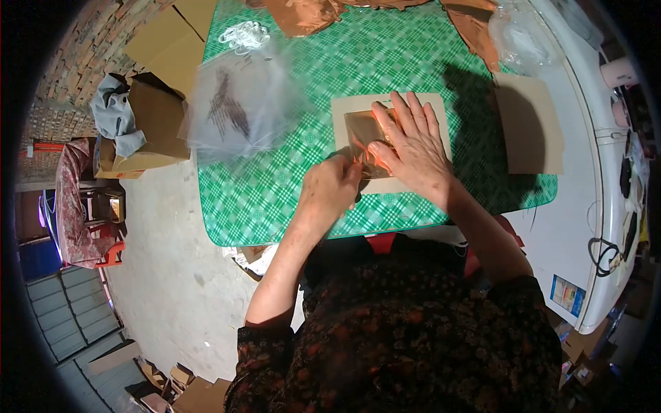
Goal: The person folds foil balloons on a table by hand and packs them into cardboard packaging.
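A square beige cardboard sheet point(385, 102) lies on the green checked tabletop near its front edge. On it rests a shiny copper-coloured film point(361, 127), creased in the middle. My right hand point(416, 153) is spread flat over the right part of the film, fingers pointing away from me. At the lower left corner of the cardboard, my left hand point(327, 184) is closed, with thumb and fingers pinching the film's edge. Most of the left fingertips are hidden beneath the hand.
Clear plastic bags point(241, 103) are stacked at the left, with a bundle of white ties point(244, 36) behind. Copper-coloured film point(299, 15) lies along the far edge. Another cardboard sheet point(529, 124) sits at the right edge, near a white appliance point(585, 227). An open carton point(155, 113) stands left.
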The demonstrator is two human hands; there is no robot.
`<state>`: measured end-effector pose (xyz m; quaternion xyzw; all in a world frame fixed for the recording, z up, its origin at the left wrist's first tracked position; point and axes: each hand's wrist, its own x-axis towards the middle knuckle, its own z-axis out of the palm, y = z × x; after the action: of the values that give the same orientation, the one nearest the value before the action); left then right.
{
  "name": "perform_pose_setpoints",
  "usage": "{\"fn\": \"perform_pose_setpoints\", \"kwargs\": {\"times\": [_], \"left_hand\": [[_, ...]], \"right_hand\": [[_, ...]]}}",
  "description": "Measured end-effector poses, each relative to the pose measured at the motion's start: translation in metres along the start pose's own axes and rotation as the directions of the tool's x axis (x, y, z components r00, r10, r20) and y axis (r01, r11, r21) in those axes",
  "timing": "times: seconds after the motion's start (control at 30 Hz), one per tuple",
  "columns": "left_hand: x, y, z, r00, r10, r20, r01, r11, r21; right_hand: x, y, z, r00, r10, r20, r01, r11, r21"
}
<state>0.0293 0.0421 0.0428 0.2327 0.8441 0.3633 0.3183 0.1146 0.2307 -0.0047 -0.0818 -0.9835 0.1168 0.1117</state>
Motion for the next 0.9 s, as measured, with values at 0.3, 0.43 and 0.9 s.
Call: {"fn": "perform_pose_setpoints", "kwargs": {"times": [0.3,0.43,0.9], "left_hand": [[-0.002,-0.007,0.007,0.903,0.314,-0.294,-0.189,0.903,0.385],[0.010,0.010,0.007,0.770,0.557,-0.311,-0.420,0.810,0.409],[0.046,-0.015,0.032,0.651,0.759,-0.035,-0.595,0.538,0.597]], "right_hand": [[0.001,-0.004,-0.001,1.000,0.002,-0.004,-0.002,0.999,-0.043],[0.001,-0.005,-0.003,1.000,-0.001,0.000,0.001,0.997,-0.081],[-0.003,-0.002,-0.002,1.000,-0.025,-0.011,0.023,0.992,-0.127]]}}
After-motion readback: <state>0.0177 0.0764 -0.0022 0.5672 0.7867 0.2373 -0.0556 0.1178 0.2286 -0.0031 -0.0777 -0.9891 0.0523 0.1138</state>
